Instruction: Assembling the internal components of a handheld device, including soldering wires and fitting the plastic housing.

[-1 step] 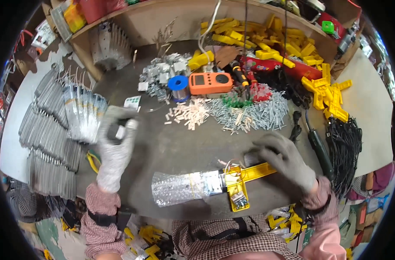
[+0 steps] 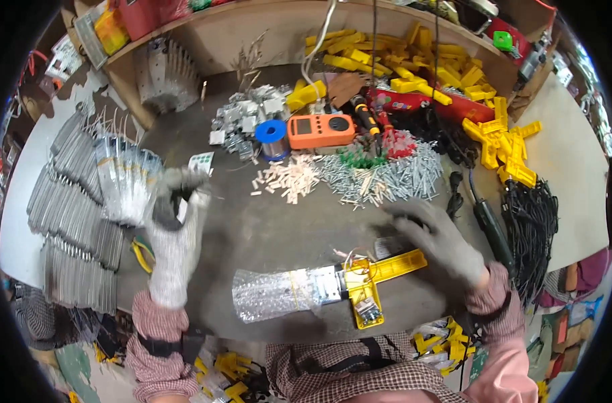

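Observation:
My left hand (image 2: 176, 208), in a pale work glove, is raised over the left of the bench beside a bundle of clear-wrapped parts. Its fingers curl round a small white piece (image 2: 182, 211), blurred and partly hidden. My right hand (image 2: 437, 235), gloved too, hovers with fingers stretched out above the handle of an open yellow plastic housing (image 2: 393, 266). Thin wires and a small circuit part (image 2: 368, 309) show inside the housing. A bubble-wrapped panel (image 2: 273, 294) joins its left side. Behind the handle lies a small grey piece (image 2: 389, 246), partly in shadow.
Metal strips (image 2: 70, 211) are stacked at left, near yellow-handled pliers (image 2: 142, 255). Farther back are a solder spool (image 2: 273, 140), an orange meter (image 2: 321, 130) and heaped screws (image 2: 386, 174). A soldering iron (image 2: 494, 232) and black cables (image 2: 531, 232) lie at right.
My left hand has turned slightly, its fingers still curled. My right hand has shifted a little left and up. The whole view has slid slightly; the housing and panel stay put.

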The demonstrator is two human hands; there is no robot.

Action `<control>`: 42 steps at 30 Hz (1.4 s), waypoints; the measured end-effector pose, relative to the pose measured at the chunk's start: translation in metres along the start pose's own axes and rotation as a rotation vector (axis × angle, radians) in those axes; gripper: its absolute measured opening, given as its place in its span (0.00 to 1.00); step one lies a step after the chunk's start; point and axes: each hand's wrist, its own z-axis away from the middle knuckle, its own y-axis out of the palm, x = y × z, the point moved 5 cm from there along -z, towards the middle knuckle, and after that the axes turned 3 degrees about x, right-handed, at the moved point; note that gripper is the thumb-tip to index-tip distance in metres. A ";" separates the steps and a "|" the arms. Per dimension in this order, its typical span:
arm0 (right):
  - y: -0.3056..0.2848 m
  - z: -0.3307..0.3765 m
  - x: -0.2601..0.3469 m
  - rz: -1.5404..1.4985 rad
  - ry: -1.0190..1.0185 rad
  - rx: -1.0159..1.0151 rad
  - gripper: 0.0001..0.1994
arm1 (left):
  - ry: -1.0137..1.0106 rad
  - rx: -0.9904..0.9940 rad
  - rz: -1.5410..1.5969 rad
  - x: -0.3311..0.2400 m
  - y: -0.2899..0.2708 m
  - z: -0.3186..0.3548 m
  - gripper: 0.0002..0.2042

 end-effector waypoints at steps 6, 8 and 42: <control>0.003 -0.098 -0.060 -0.489 0.282 -0.164 0.43 | 0.689 0.647 -0.312 -0.084 0.062 0.085 0.17; -0.008 -0.130 -0.063 -0.696 0.242 -0.380 0.17 | 0.675 0.606 -0.285 -0.087 0.072 0.084 0.16; 0.049 0.122 -0.071 -0.572 0.102 -1.061 0.20 | 0.168 0.350 -0.250 -0.057 0.130 0.110 0.16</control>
